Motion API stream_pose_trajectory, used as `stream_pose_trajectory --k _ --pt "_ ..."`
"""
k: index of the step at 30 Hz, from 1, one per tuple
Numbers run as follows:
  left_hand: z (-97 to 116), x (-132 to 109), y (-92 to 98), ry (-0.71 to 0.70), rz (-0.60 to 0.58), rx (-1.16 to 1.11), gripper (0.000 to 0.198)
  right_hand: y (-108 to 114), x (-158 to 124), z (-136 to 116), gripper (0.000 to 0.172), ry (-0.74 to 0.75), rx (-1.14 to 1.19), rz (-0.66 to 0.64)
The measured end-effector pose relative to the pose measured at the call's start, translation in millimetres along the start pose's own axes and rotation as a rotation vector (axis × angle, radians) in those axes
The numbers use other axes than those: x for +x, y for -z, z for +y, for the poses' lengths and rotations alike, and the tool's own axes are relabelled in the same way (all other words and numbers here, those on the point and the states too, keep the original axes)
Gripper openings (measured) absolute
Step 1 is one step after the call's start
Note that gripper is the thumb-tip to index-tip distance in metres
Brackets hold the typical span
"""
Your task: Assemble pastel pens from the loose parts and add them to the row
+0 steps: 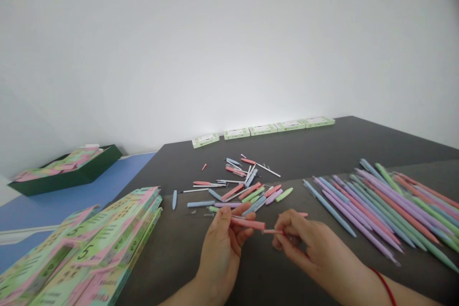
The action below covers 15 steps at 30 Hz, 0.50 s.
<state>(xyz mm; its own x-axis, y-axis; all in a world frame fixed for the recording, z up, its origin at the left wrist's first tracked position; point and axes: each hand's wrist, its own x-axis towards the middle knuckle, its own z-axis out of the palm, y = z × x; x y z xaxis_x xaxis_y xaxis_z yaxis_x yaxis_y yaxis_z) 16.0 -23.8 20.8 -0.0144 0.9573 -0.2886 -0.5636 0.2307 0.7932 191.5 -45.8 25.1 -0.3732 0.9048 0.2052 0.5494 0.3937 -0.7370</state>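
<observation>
My left hand (223,244) is closed around a coral pen barrel (251,224), which lies nearly level. Between the fingertips of my right hand (304,244) is a thin pink rod (271,231), its left tip close to the barrel's right end; whether it enters the barrel I cannot tell. Just behind the right fingers a coral pointed tip (303,214) sticks out; I cannot tell if it is held or lies on the table. Beyond my hands is a loose pile of pen parts: a blue barrel (201,204), a green pen half (284,194), and a refill (268,170).
Many whole pastel pens (373,210) lie in a slanted row at the right of the dark table (315,153). Pink and green packs (93,248) are stacked at the left. Farther left stands a dark green tray (86,169) of packs. Several pale green boxes (263,129) line the wall.
</observation>
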Motion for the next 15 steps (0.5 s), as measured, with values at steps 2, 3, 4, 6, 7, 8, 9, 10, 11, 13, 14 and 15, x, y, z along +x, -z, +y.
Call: stream_pose_trajectory --k 2,3,4,6,7,8,9,10,11,13,14,15 --pt "-1.0 -2.1 -1.0 0.021 0.012 -0.017 0.023 0.4 0.5 0.8 0.009 -0.008 -0.002 -0.005" --pt "-1.1 -3.0 -1.1 0.027 0.019 -0.021 0.022 1.2 0.7 1.2 0.008 -0.011 0.005 0.001" --pt "-0.9 -3.5 -0.8 0.027 0.024 -0.019 0.022 2.2 1.0 1.6 0.007 -0.012 0.015 0.008" --pt "0.4 -3.4 0.7 0.02 0.032 -0.012 0.023 4.4 1.5 2.4 0.005 -0.009 0.032 0.016" --pt "1.1 -2.9 1.6 0.017 0.037 -0.009 0.023 5.2 1.8 2.7 0.005 -0.009 0.034 0.018" --pt "1.6 -2.5 2.3 0.014 0.04 -0.008 0.023 5.6 2.0 3.0 0.005 -0.012 0.03 0.019" --pt "1.8 -2.2 2.8 0.012 0.04 -0.006 0.023 5.6 2.2 3.3 0.005 -0.017 0.025 0.017" --pt "1.4 -2.3 2.8 0.012 0.038 -0.006 0.022 5.2 2.3 3.5 0.006 -0.023 0.02 0.014" --pt "0.6 -2.9 2.4 0.013 0.035 -0.006 0.021 4.5 2.3 3.6 0.006 -0.027 0.018 0.015" --pt "-2.5 -5.2 1.0 0.024 0.016 -0.006 0.019 2.9 2.1 3.5 0.006 -0.024 0.017 0.019" --pt "-4.5 -6.6 0.3 0.033 -0.007 -0.005 0.018 2.3 2.0 3.2 0.006 -0.02 0.018 0.019" --pt "-6.4 -7.9 -0.1 0.043 -0.044 -0.001 0.017 2.2 1.9 2.7 0.006 -0.018 0.019 0.018"
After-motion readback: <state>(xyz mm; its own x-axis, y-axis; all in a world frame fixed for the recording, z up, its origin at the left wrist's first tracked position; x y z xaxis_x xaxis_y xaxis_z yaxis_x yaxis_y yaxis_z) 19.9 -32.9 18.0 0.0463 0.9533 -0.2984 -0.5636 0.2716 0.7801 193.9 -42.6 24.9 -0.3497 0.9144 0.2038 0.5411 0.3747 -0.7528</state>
